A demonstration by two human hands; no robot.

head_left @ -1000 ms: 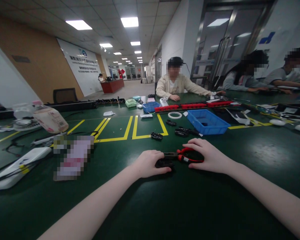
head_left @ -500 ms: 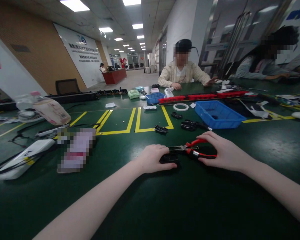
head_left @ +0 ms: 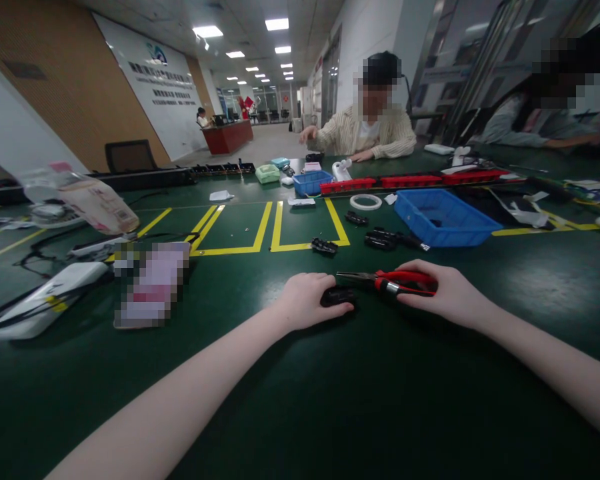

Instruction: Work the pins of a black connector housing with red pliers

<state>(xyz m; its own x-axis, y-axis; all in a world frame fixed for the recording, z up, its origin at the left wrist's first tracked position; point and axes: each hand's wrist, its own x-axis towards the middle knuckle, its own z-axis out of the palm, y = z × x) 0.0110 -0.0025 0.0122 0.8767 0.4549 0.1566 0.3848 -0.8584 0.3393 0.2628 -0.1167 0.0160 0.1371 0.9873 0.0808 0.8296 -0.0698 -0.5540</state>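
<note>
My left hand (head_left: 307, 301) is closed round a small black plastic part (head_left: 338, 296) that rests on the green table (head_left: 360, 400). Just to its right, my right hand (head_left: 445, 293) grips the red handles of a pair of pliers (head_left: 397, 281). The pliers lie low over the table with their metal jaws pointing left, a little above and behind the black part. Whether the jaws touch the part I cannot tell.
More black parts (head_left: 325, 247) lie by yellow floor-style markings (head_left: 275, 230). A blue bin (head_left: 443, 219), a tape ring (head_left: 365, 201) and red strips (head_left: 410, 180) sit beyond. White devices (head_left: 45, 307) and cables lie left. Other people (head_left: 370, 127) sit across the table.
My right hand has closed the pliers' handles together and laid them flatter, drawing them slightly right. The camera has tilted down. The person opposite has raised one hand.
</note>
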